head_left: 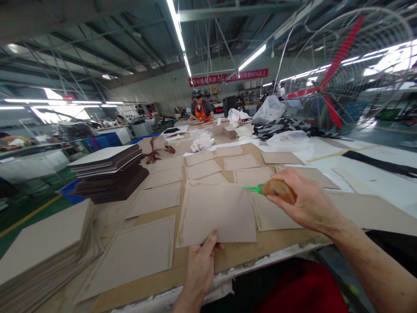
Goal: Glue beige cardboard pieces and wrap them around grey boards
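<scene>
My left hand [202, 263] grips the near edge of a grey-beige cardboard sheet [218, 213], thumb on top and fingers underneath. In my right hand [304, 200] is an amber glue bottle [276, 190] with a green nozzle. The nozzle tip points left and is at the sheet's upper right corner; whether it touches cannot be made out. Glue-like lines run along the sheet's left and far edges. More sheets lie around it, such as a cardboard sheet [130, 256] at the left with similar lines near its edges.
A tall stack of cardboard [45, 243] stands at the near left. Behind it is a dark stack of panels [110, 174]. Plastic bags [269, 111] and black strips lie farther back. A large fan [325, 87] stands at the right. A person in an orange apron [202, 111] works across the table.
</scene>
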Tool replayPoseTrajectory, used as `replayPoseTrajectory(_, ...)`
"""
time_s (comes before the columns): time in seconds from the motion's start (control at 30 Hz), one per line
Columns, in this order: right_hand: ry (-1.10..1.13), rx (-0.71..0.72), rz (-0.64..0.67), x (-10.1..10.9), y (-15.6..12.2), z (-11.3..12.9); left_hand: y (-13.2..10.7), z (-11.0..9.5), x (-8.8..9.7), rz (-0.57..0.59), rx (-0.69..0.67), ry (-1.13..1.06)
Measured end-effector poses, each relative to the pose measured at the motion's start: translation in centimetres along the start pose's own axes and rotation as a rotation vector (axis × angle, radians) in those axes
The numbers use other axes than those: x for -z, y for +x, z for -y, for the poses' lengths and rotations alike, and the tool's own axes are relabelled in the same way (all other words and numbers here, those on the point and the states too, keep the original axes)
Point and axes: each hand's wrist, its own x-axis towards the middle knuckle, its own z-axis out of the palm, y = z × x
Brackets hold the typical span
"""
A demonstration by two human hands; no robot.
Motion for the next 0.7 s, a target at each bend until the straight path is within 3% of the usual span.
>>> replayPoseTrajectory(0.17,0.038,0.026,0.005,0.3,0.4,0.7,0.0,-0.2,-0.1,-0.017,0.002,-0.014)
replayPoseTrajectory(0.5,0.028,-0.017,0.024,0.5,-0.4,-0.2,-0.1,-0.4,0.0,-0.035,0.027,-0.05)
replayPoseTrajectory(0.6,0.022,-0.025,0.068,0.8,-0.7,-0.1,-0.1,-0.4,0.1,-0.033,0.009,-0.068)
replayPoseTrajectory(0.7,0.047,-0.011,0.194,1.4,-1.7,0.0,0.0,-0.4,0.0,-0.033,0.014,-0.073)
